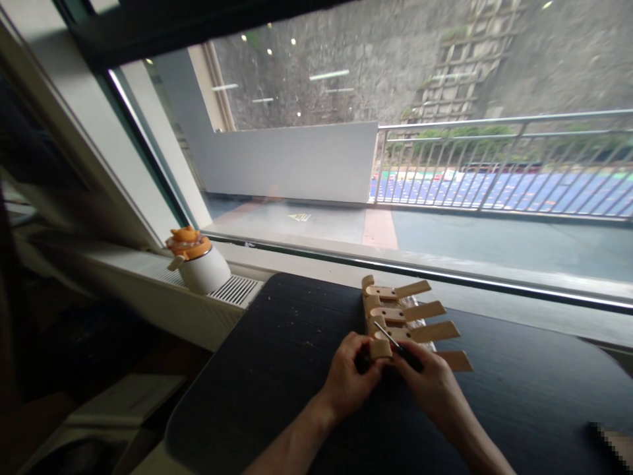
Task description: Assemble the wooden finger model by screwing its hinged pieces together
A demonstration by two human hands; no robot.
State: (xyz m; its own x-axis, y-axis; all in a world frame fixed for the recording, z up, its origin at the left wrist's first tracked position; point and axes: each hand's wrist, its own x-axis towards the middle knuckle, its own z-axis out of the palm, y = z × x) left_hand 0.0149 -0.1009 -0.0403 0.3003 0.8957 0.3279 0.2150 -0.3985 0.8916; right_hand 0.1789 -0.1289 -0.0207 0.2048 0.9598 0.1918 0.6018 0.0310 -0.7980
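While both forearms reached up from the bottom edge over the black table point(247, 369), the left hand point(352, 373) curled its fingers and thumb around the near end of the wooden piece point(374, 310), gripping it. Angled inward from the other side, the right hand point(426, 376) grasped the dark handle of a slim tool point(388, 335), its metal shaft slanting up and left across the piece, which lay near the table's window-side edge.

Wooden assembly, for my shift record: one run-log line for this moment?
left hand: at near end of wooden assembly | right hand: holds dark-handled tool | cup: beside table
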